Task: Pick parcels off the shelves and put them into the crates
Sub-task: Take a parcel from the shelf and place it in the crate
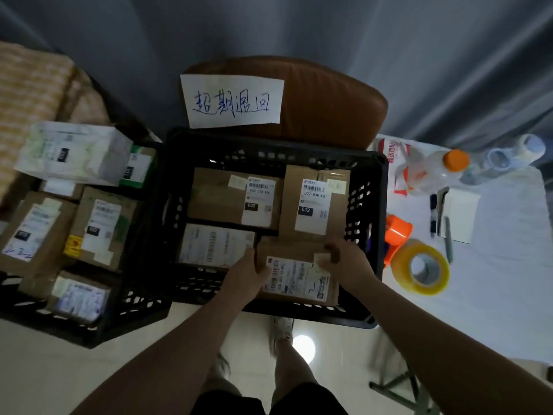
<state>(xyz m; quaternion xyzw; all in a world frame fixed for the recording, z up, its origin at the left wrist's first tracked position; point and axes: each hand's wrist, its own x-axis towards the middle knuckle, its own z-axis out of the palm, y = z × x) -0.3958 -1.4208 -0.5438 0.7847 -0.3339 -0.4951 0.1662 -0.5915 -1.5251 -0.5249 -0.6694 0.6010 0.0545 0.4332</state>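
Both bare forearms reach forward and converge toward the middle. The left hand (244, 276) lies palm-down, thumb pointing right, fingers wrapped over an edge. The right hand (347, 259) sits just opposite, fingers curled inward in a pinch, wrist bent slightly. Both hands are gripping.

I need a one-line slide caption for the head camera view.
Both hands lower a labelled parcel into the black crate.

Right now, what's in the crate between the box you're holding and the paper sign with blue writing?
In the head view, another brown parcel with a white 032 label sits between the held box and the sign, then the black crate's far wall.
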